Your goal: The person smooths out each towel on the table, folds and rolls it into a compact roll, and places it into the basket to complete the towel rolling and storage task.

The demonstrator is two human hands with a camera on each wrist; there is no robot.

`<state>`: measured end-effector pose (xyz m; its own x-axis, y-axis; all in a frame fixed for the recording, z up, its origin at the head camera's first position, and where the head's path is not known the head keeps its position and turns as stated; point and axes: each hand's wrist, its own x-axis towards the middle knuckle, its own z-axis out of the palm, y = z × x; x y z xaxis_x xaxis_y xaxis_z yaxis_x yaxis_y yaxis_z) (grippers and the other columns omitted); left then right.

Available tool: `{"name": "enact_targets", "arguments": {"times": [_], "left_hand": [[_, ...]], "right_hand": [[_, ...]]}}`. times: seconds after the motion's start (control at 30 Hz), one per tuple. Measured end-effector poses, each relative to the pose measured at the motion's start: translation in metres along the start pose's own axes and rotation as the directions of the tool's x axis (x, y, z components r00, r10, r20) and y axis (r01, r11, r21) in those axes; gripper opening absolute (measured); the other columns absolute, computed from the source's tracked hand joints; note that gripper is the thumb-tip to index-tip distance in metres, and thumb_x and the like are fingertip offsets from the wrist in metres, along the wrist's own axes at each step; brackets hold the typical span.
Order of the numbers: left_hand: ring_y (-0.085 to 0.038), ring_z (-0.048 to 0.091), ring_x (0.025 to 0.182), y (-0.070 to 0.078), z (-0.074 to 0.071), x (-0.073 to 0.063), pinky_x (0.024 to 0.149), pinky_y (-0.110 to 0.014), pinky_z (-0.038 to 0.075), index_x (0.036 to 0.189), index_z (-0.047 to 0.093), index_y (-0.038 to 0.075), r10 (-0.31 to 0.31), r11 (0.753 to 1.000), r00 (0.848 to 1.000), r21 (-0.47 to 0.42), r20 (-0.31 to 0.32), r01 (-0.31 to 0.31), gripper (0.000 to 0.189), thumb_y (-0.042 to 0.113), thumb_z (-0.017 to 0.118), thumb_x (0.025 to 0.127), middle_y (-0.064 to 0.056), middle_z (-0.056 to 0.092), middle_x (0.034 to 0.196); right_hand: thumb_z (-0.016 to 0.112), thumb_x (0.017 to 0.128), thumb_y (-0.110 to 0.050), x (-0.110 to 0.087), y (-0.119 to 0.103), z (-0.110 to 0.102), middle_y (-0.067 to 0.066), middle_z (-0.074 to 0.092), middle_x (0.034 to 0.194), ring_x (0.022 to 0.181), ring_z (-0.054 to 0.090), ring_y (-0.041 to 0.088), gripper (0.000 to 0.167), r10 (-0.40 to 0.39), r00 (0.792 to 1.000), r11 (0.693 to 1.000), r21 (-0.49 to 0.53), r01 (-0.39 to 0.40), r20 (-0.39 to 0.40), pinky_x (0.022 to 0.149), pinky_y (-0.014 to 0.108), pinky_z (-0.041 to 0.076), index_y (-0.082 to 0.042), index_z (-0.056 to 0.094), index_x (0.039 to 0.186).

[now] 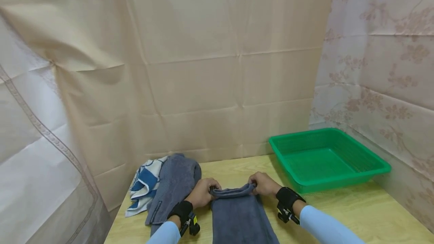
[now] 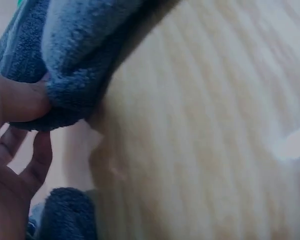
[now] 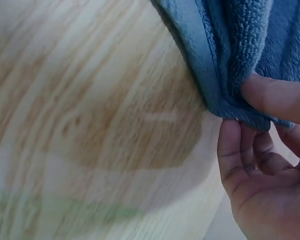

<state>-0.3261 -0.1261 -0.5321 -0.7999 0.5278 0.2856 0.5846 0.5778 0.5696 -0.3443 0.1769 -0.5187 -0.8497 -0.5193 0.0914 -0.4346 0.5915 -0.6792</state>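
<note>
A grey-blue towel [image 1: 239,217] lies lengthwise on the table, its far end folded over into a thick band. My left hand [image 1: 202,193] pinches the left corner of that band; in the left wrist view the thumb presses on the towel [image 2: 77,55] with fingers beneath. At the band's right corner, my right hand [image 1: 266,184] pinches the cloth the same way. The right wrist view shows its thumb on top of the layered towel [image 3: 240,55] and the fingertips under the edge.
Left of my left hand lies another grey towel [image 1: 176,187], folded, beside a blue-and-white patterned towel [image 1: 145,183]. A green plastic basket [image 1: 339,182] stands at the back right of the wooden table [image 1: 234,164]. Beige cloth [image 1: 220,86] hangs behind the table.
</note>
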Motion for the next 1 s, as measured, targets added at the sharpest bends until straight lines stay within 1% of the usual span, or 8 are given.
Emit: {"name": "enact_targets", "arguments": {"times": [0.13,0.33,0.47,0.57,0.67,0.8,0.9,1.0], "left_hand": [[-0.004,0.054,0.077,-0.002,0.005,-0.004,0.071,-0.027,0.048,0.092,0.075,0.025,0.014,1.000,1.000,-0.007,-0.001,-0.014,0.043,-0.017,0.073,0.082,0.015,0.061,0.088],[-0.004,0.056,0.086,-0.001,0.005,-0.007,0.084,-0.029,0.053,0.082,0.075,0.023,0.090,0.996,0.995,-0.010,0.036,-0.089,0.051,-0.026,0.063,0.079,0.013,0.059,0.089],[-0.003,0.055,0.086,0.003,0.000,-0.005,0.086,-0.028,0.052,0.085,0.078,0.021,0.146,0.989,0.984,0.013,0.106,-0.148,0.047,-0.024,0.065,0.080,0.013,0.059,0.091],[0.000,0.055,0.085,0.006,-0.004,-0.004,0.080,-0.023,0.051,0.092,0.082,0.018,0.163,0.984,0.966,0.040,0.200,-0.174,0.042,-0.020,0.068,0.080,0.013,0.060,0.092],[0.002,0.056,0.088,0.010,-0.009,-0.006,0.075,-0.020,0.051,0.102,0.083,0.016,0.113,0.992,0.948,0.024,0.299,-0.126,0.036,-0.013,0.070,0.083,0.014,0.062,0.096],[-0.001,0.059,0.094,0.017,-0.021,-0.014,0.076,-0.024,0.053,0.104,0.083,0.014,-0.002,0.998,0.937,-0.054,0.350,0.023,0.014,0.016,0.070,0.098,0.014,0.063,0.104],[-0.002,0.062,0.092,0.019,-0.022,-0.015,0.080,-0.026,0.054,0.082,0.081,0.009,-0.023,0.995,0.946,-0.086,0.322,0.053,0.037,0.035,0.066,0.103,0.013,0.067,0.101],[-0.003,0.063,0.085,0.018,-0.019,-0.014,0.075,-0.026,0.053,0.076,0.080,0.011,-0.037,0.992,0.960,-0.102,0.278,0.068,0.034,0.035,0.071,0.098,0.013,0.068,0.091]], "right_hand": [[0.080,0.074,0.016,-0.005,0.003,0.000,-0.005,0.064,0.074,0.069,0.052,0.014,0.026,0.008,1.000,0.998,0.056,-0.009,0.018,0.062,0.028,0.044,-0.008,0.073,0.077],[0.074,0.074,0.021,-0.010,0.008,-0.001,-0.005,0.069,0.078,0.073,0.059,0.014,0.031,-0.047,0.999,0.995,0.092,0.045,0.020,0.065,0.029,0.049,-0.010,0.072,0.075],[0.065,0.074,0.025,-0.012,0.011,-0.002,-0.005,0.071,0.083,0.071,0.060,0.010,0.036,-0.099,0.994,0.990,0.108,0.093,0.053,0.062,0.026,0.049,-0.010,0.072,0.076],[0.065,0.081,0.016,-0.016,0.009,-0.005,-0.006,0.073,0.085,0.071,0.060,0.009,0.031,-0.071,0.991,0.993,0.102,0.060,0.112,0.062,0.026,0.048,-0.013,0.076,0.081],[0.069,0.094,-0.009,-0.019,0.002,-0.014,-0.008,0.072,0.084,0.073,0.059,0.010,0.015,0.015,0.981,0.995,0.089,-0.033,0.193,0.065,0.028,0.048,-0.015,0.079,0.084],[0.071,0.098,-0.036,-0.019,-0.011,-0.023,-0.014,0.059,0.068,0.061,0.048,0.006,0.036,0.044,0.974,0.997,0.049,-0.056,0.222,0.058,0.027,0.040,-0.009,0.077,0.074],[0.080,0.092,-0.029,-0.020,-0.016,-0.018,-0.015,0.059,0.063,0.056,0.046,0.003,0.028,-0.008,0.986,1.000,0.013,0.006,0.166,0.053,0.024,0.038,-0.010,0.078,0.071],[0.089,0.081,-0.020,-0.023,-0.018,-0.008,-0.014,0.066,0.068,0.061,0.051,0.003,0.015,-0.045,0.992,0.998,-0.032,0.049,0.119,0.057,0.023,0.043,-0.014,0.078,0.074]]}}
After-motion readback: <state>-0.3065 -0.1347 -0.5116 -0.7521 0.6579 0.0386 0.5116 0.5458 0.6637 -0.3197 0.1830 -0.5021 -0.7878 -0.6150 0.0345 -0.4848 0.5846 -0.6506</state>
